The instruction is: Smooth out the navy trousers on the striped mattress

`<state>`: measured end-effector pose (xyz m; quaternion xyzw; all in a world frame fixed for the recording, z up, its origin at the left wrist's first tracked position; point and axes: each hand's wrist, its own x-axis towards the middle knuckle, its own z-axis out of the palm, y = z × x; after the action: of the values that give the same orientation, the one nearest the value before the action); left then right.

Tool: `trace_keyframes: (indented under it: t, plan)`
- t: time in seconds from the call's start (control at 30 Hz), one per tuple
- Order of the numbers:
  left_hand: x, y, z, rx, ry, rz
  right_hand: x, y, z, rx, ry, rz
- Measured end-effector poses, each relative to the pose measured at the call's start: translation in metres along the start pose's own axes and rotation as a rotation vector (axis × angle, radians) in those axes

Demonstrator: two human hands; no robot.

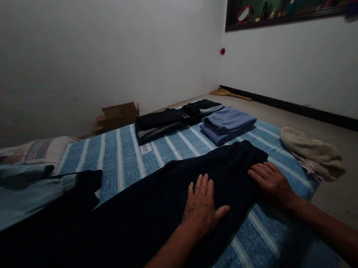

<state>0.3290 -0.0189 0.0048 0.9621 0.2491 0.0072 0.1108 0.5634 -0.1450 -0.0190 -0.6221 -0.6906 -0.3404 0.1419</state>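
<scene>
Trousers (136, 210): probably soft, light; best held at the waist end (254, 152). Left hand (200, 208) flat atop, fingers extended, holding nothing; right hand (273, 183) at edge, fingers bent, grip unclear.

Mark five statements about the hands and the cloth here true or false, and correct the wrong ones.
1. The left hand rests on the dark garment. True.
2. The dark garment is folded into a small square. False: it lies spread out.
3. The right hand touches the dark garment near its edge. True.
4. The folded blue garment lies under the left hand. False: it lies beyond both hands.
5. The sheet has pale stripes. True.
</scene>
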Motion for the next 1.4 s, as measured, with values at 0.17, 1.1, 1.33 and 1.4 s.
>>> trace_keyframes:
  t: [0.17,1.1,1.33,1.4]
  plan:
    - [-0.001,-0.004,0.004,0.003,0.008,0.015,0.001,0.013,-0.003,0.031,0.035,-0.034]
    - [0.045,-0.020,-0.028,-0.102,-0.011,-0.027,0.033,-0.039,0.000,0.158,-0.083,0.235]
    - [0.052,-0.041,-0.005,-0.075,0.006,-0.042,0.002,-0.042,0.023,0.068,-0.240,0.303]
    - [0.052,-0.041,-0.004,-0.076,0.006,-0.041,0.001,-0.041,0.022,0.072,-0.233,0.296]
